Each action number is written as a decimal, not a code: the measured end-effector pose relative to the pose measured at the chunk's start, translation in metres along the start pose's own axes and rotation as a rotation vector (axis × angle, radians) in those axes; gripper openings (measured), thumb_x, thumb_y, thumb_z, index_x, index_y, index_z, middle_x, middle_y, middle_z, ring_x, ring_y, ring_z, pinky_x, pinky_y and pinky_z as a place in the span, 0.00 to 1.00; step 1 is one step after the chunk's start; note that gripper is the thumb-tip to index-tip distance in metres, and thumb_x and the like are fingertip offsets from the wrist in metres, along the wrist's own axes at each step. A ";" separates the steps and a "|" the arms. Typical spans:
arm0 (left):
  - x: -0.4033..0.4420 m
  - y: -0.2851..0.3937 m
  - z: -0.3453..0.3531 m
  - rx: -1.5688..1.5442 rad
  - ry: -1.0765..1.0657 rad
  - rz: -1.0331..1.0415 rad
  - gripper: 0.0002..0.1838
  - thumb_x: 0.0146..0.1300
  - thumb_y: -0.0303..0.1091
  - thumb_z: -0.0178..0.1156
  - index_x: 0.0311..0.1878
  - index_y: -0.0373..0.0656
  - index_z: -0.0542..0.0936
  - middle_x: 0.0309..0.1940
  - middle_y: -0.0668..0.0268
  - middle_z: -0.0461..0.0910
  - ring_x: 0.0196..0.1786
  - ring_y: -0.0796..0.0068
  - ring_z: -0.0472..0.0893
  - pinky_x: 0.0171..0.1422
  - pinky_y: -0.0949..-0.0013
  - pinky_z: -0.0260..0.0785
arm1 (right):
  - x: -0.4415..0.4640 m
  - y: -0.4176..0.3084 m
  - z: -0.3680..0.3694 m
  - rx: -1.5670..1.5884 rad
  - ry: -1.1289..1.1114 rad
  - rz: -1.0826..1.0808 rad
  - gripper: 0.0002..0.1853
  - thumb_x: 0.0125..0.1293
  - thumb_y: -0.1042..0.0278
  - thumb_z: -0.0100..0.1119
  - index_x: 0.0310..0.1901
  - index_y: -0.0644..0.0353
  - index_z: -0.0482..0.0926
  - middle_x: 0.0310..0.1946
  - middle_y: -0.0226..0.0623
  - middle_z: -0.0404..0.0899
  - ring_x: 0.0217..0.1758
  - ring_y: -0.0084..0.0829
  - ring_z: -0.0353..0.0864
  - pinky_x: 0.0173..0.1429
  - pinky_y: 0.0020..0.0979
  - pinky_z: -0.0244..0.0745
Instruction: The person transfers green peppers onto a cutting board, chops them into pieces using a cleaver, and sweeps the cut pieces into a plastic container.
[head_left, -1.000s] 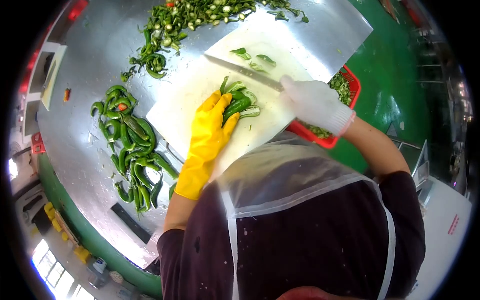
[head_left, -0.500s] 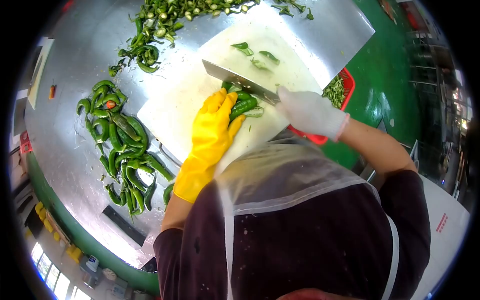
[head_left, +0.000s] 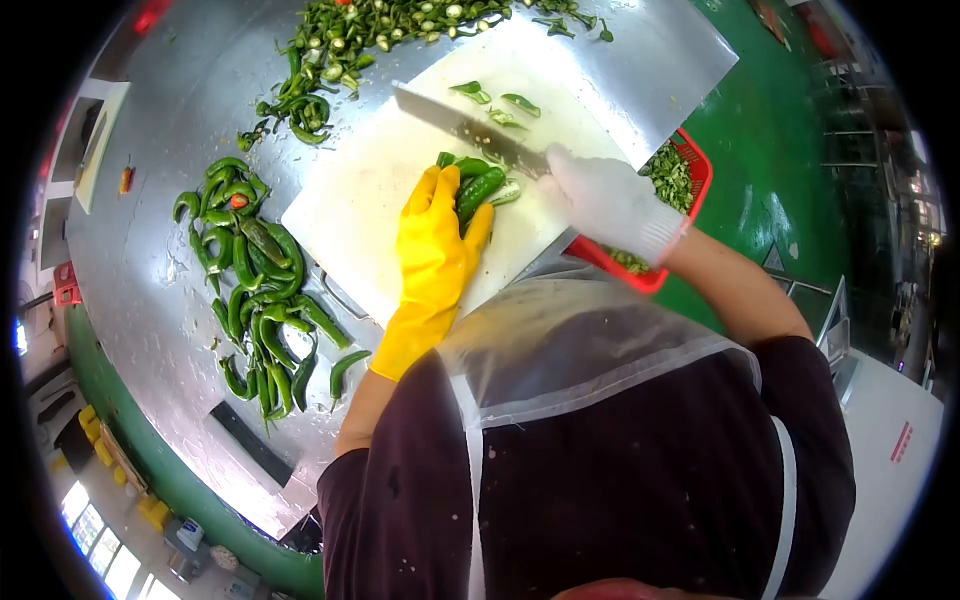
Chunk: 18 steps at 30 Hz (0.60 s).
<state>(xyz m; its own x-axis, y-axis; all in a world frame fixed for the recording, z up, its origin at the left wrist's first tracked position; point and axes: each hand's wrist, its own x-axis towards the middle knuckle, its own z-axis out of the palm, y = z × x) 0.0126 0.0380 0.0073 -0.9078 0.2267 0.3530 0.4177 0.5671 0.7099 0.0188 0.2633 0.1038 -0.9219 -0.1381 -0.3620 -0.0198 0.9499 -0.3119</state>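
My left hand (head_left: 434, 248), in a yellow rubber glove, presses a small bunch of green chili peppers (head_left: 480, 190) against the white cutting board (head_left: 350, 205). Its fingers are bent around the bunch's left side. My right hand (head_left: 608, 205), in a white glove, grips the handle of a broad-bladed kitchen knife (head_left: 462, 124). The blade, slightly blurred, is apart from the held peppers, on their far side. A cut pepper piece (head_left: 508, 191) with its pale inside showing lies at the bunch's right. Several cut pieces (head_left: 520, 104) rest farther up the board.
Whole green peppers (head_left: 262, 262) are heaped on the metal table (head_left: 150, 290) at the left. Trimmed pepper tops (head_left: 400, 22) form a pile at the back. A red basket (head_left: 703, 165) of chopped green pieces (head_left: 668, 178) stands beyond the table edge at the right.
The knife has moved up and away from the peppers, a gap now showing between them. My left hand stays on the bunch. The whole view has shifted slightly.
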 end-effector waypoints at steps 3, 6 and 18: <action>-0.001 -0.001 0.001 -0.044 0.044 0.003 0.22 0.66 0.30 0.72 0.61 0.33 0.83 0.59 0.41 0.83 0.58 0.37 0.83 0.65 0.50 0.78 | -0.016 -0.005 -0.020 -0.089 -0.069 -0.046 0.11 0.81 0.60 0.50 0.50 0.60 0.70 0.30 0.54 0.83 0.37 0.63 0.86 0.43 0.60 0.78; -0.003 -0.018 0.011 -0.076 0.114 0.129 0.18 0.67 0.26 0.70 0.59 0.32 0.84 0.56 0.42 0.84 0.55 0.38 0.84 0.62 0.50 0.79 | -0.013 -0.002 -0.013 -0.095 -0.150 -0.034 0.10 0.81 0.61 0.50 0.50 0.59 0.70 0.30 0.53 0.83 0.37 0.62 0.86 0.42 0.59 0.78; 0.003 -0.031 0.017 -0.007 0.154 0.246 0.11 0.67 0.24 0.69 0.51 0.34 0.86 0.49 0.44 0.87 0.53 0.40 0.85 0.61 0.49 0.80 | 0.037 0.011 0.040 -0.007 -0.016 -0.104 0.15 0.82 0.55 0.51 0.54 0.60 0.70 0.32 0.56 0.84 0.38 0.63 0.86 0.44 0.60 0.78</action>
<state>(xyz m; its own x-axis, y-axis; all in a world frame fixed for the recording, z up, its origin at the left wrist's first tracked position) -0.0034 0.0347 -0.0244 -0.7630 0.2330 0.6030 0.6249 0.5046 0.5957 -0.0005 0.2577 0.0520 -0.9083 -0.2407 -0.3422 -0.1179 0.9321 -0.3425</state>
